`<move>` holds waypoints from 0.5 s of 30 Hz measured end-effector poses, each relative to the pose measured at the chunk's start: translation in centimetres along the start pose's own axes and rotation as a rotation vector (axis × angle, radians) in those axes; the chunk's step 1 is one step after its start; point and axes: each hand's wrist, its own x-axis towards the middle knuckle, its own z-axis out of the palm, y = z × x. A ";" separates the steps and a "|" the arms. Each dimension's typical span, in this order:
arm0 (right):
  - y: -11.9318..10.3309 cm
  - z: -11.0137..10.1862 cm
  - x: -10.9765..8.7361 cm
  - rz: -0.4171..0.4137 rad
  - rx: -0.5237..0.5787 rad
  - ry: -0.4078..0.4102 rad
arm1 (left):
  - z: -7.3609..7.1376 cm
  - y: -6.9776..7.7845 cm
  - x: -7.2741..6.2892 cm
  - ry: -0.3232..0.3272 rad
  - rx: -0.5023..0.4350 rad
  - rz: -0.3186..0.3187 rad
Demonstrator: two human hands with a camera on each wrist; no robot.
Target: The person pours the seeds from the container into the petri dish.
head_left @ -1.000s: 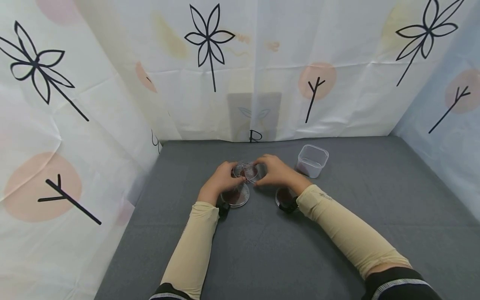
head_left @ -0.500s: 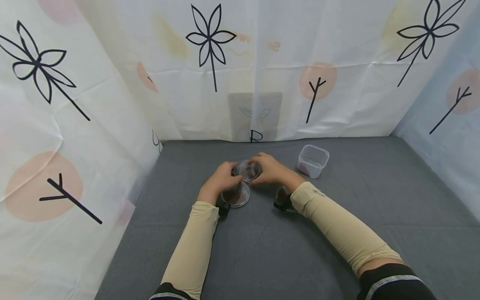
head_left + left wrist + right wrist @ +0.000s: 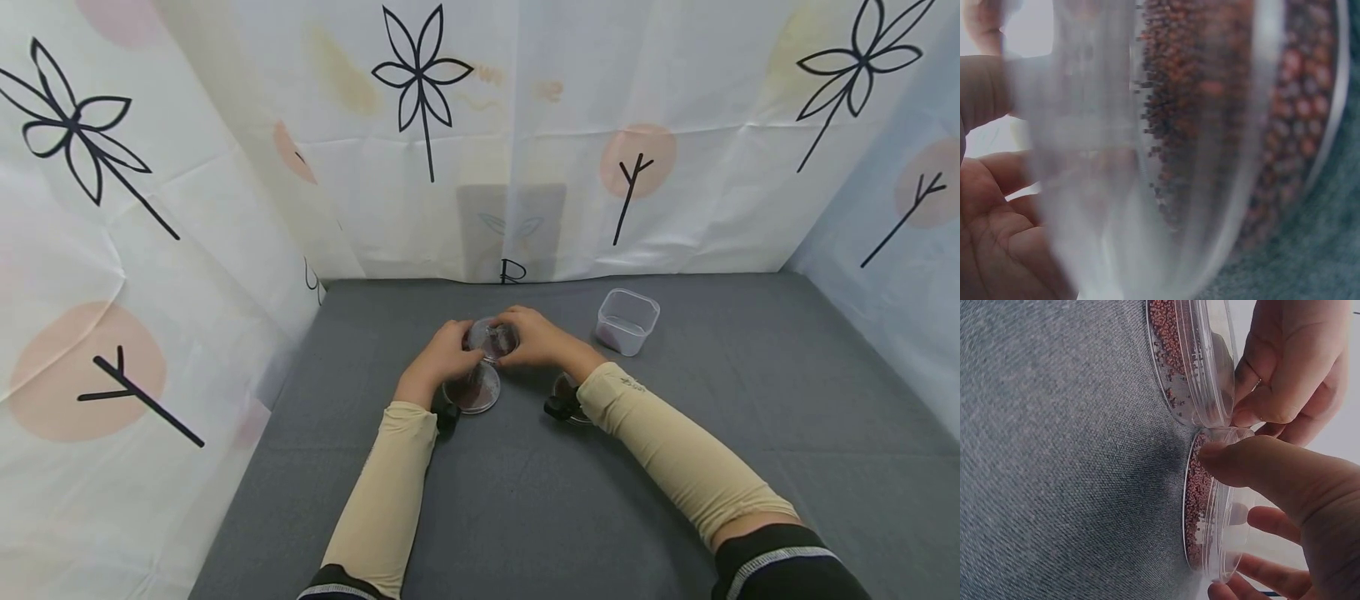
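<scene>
Near the table's far side, my left hand (image 3: 447,354) and right hand (image 3: 542,340) grip a clear petri dish (image 3: 492,339) from opposite sides. Its lid lies over it. Small reddish-brown grains fill its bottom in the right wrist view, where my right thumb (image 3: 1229,464) presses on its side. Just in front stands a second clear petri dish (image 3: 474,390) of similar grains, partly hidden by my left wrist. Large and blurred, this nearer dish (image 3: 1210,125) fills most of the left wrist view. A third dish (image 3: 564,388) shows partly from under my right wrist.
A clear plastic square tub (image 3: 628,320) stands at the back right, beyond my right hand. Grey cloth (image 3: 510,500) covers the table. Patterned white curtains (image 3: 337,208) enclose the back and both sides.
My right hand has moved slightly left, bringing the clear lid, which stood off to the right, over the far dish. My left hand has stayed almost still.
</scene>
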 end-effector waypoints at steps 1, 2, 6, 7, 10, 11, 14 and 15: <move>0.0 0.0 0.1 -0.001 -0.004 0.000 | 0.0 0.0 0.0 -0.002 0.001 -0.001; 0.0 0.1 0.1 -0.003 -0.009 0.000 | 0.0 -0.1 0.0 -0.002 0.003 -0.003; 0.1 0.2 0.3 -0.012 -0.015 0.002 | -0.1 -0.1 0.0 -0.005 0.016 -0.007; 0.1 0.2 0.3 -0.019 -0.015 0.003 | -0.1 -0.1 -0.1 -0.004 0.017 -0.008; 0.2 0.3 0.3 -0.036 -0.020 0.005 | -0.2 -0.1 -0.1 -0.002 0.012 -0.005; 0.2 0.3 0.3 -0.041 -0.021 0.006 | -0.2 -0.1 -0.1 -0.001 0.009 -0.004; 0.2 0.4 0.3 -0.050 -0.023 0.009 | -0.2 -0.1 -0.1 -0.004 0.000 0.007; 0.2 0.4 0.3 -0.052 -0.022 0.010 | -0.2 -0.1 -0.1 -0.007 -0.002 0.010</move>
